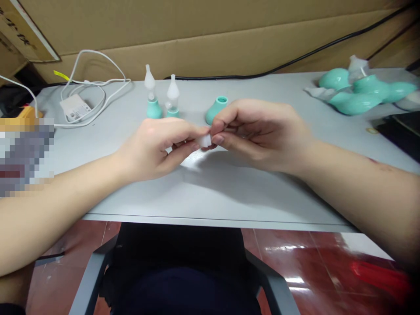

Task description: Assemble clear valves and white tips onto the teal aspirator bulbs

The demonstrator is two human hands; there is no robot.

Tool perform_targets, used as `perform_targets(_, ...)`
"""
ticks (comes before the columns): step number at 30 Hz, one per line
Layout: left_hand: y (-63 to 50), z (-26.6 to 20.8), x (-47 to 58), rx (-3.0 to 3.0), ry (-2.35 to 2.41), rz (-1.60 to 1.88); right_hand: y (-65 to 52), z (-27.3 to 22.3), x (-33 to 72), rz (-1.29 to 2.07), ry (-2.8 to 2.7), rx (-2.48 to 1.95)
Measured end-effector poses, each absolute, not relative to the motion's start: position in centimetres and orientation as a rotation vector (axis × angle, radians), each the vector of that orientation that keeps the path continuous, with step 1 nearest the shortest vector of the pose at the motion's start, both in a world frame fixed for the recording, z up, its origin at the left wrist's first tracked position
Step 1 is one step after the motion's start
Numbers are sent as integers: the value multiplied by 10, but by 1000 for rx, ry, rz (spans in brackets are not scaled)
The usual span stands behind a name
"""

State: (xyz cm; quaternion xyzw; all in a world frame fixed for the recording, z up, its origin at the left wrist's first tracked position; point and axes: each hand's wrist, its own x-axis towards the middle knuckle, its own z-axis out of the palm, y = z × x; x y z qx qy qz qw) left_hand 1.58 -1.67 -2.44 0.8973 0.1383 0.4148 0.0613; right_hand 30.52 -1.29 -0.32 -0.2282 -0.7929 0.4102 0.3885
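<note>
Our left hand (164, 148) and right hand (262, 133) each pinch the small white piece (205, 141) in a fingertip grip above the counter (183, 199); it looks light, maybe slippery, so we should hold its sides.

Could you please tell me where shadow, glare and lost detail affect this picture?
In the head view, a soft shadow lies on the tabletop below the right hand; in the head view, bright glare streaks the red floor tiles; in the head view, the small white piece shows little detail, and the red object looks blurred.
</note>
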Motion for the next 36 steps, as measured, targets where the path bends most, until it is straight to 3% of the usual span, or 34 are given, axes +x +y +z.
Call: perform_targets(36,-15,-28,11,2706,458,1157,-1,1,312,1363,-2073,-457)
